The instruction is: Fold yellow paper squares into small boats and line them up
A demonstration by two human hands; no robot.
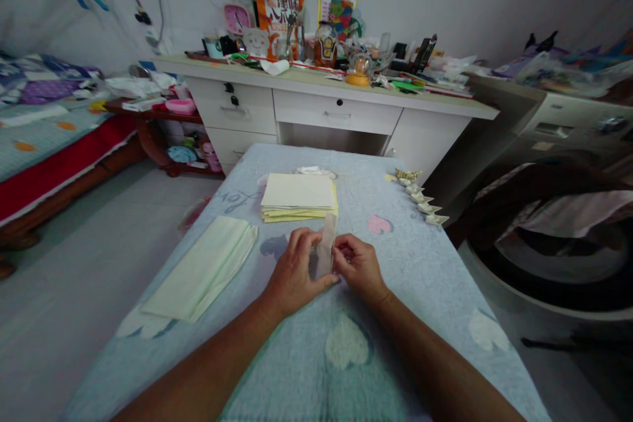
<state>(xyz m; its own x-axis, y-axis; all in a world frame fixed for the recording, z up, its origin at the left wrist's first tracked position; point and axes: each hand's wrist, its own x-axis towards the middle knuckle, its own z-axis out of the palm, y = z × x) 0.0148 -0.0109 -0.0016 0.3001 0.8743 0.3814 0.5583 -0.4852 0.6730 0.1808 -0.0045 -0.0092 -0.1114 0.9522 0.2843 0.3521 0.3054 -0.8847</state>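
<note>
A narrow folded strip of pale paper (326, 244) stands on edge between my hands above the cloth. My left hand (297, 267) grips its left side, thumb along the bottom and fingers at the upper edge. With thumb and fingers pinched, my right hand (359, 264) holds the strip's right edge. Just beyond lies a stack of cream and yellow paper sheets (298, 192). To the left rests a folded bundle of pale paper (202, 267). Several small folded paper boats (420, 198) sit in a row near the table's right edge; the farthest piece is patterned.
A blue cloth with heart prints (420, 343) covers the table. Behind it stands a white desk (336, 105) crowded with a jar (325, 45), an orange snack bag (277, 6) and other items. A washing machine (578, 138) is at right, a bed (54, 138) at left.
</note>
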